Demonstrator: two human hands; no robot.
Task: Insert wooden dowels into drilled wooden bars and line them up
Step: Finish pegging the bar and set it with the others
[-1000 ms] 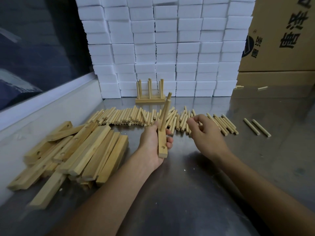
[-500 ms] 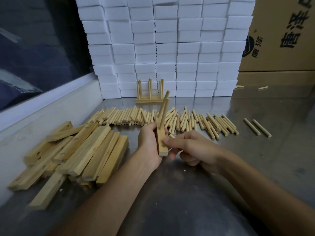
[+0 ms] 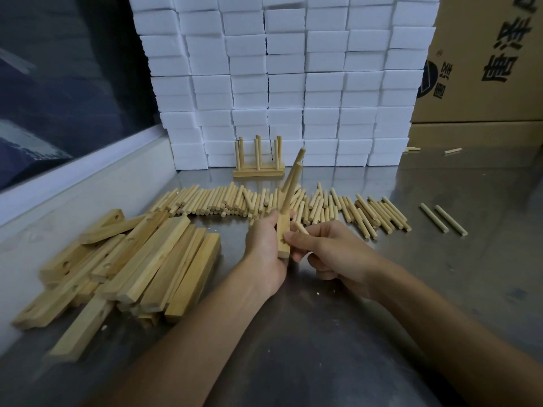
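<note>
My left hand (image 3: 264, 248) grips a drilled wooden bar (image 3: 282, 240) above the steel table, with two dowels (image 3: 291, 183) sticking up from its far end. My right hand (image 3: 329, 251) holds a loose dowel (image 3: 301, 227) right beside the bar's near hole; another dowel end shows under its palm. A long row of loose dowels (image 3: 338, 207) lies just beyond both hands. A pile of drilled bars (image 3: 141, 259) lies at the left. Finished bars with upright dowels (image 3: 258, 165) stand at the back.
A wall of white foam blocks (image 3: 293, 83) rises behind the finished bars. Cardboard boxes (image 3: 484, 69) stand at the back right. Two stray dowels (image 3: 443, 220) lie at the right. A pale ledge (image 3: 82, 183) and a dark window border the steel table (image 3: 440, 289) on the left.
My right hand took dowels from the row and drew back to the bar in my left hand. The bar has stayed roughly where it was.
</note>
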